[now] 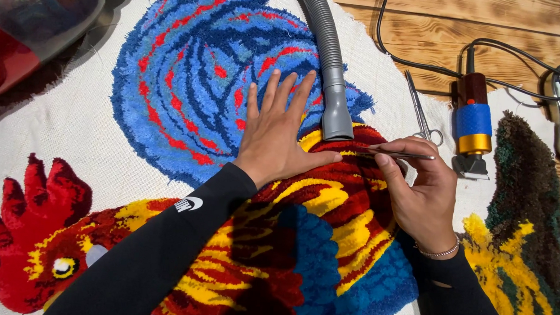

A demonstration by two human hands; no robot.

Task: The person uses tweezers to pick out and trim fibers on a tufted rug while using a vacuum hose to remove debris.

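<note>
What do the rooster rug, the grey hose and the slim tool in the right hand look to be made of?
Rooster rug: tufted yarn, matte, fuzzy pile on bare woven cloth. Grey hose: likely flexible plastic, ribbed, dull sheen, with a smooth nozzle. Slim tool in the right hand: probably metal, thin and shiny. Left hand lies flat on the pile.

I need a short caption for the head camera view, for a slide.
Left hand flat on a rooster rug, right hand holding thin metal tool beside grey hose.

Fluffy tufted yarn rug (189,80), ribbed matt grey plastic hose (324,47), shiny metal scissors (421,113), rough wooden floor (483,15)
</note>
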